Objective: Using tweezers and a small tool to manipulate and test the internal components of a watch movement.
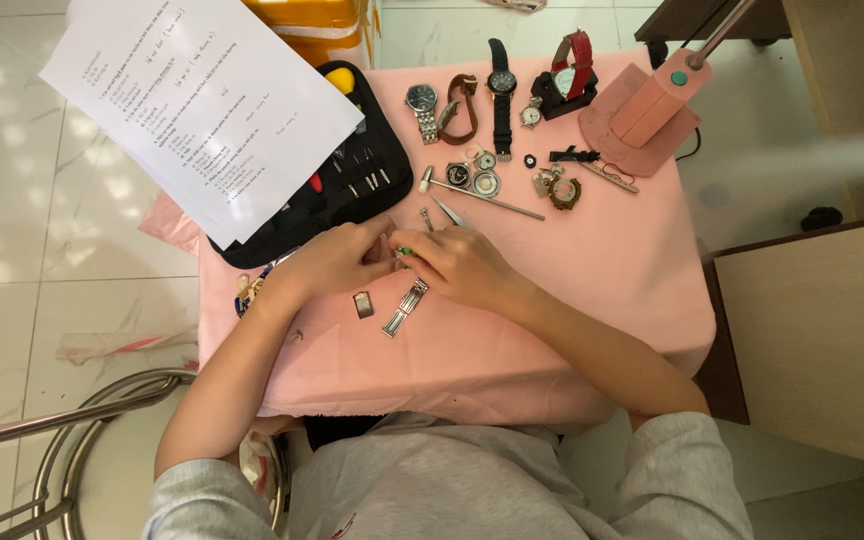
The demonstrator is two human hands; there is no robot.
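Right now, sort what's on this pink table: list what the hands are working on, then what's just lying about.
In hand:
left hand
right hand
metal watch bracelet
small green-tipped tool

Lying about:
silver wristwatch
black-strapped watch
brown leather strap
small hammer
black tool case
printed sheet
pink desk lamp base

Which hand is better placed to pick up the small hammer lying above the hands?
Probably the right hand. The small hammer lies just beyond its knuckles, handle toward the right. The left hand sits further left, near the black tool case.
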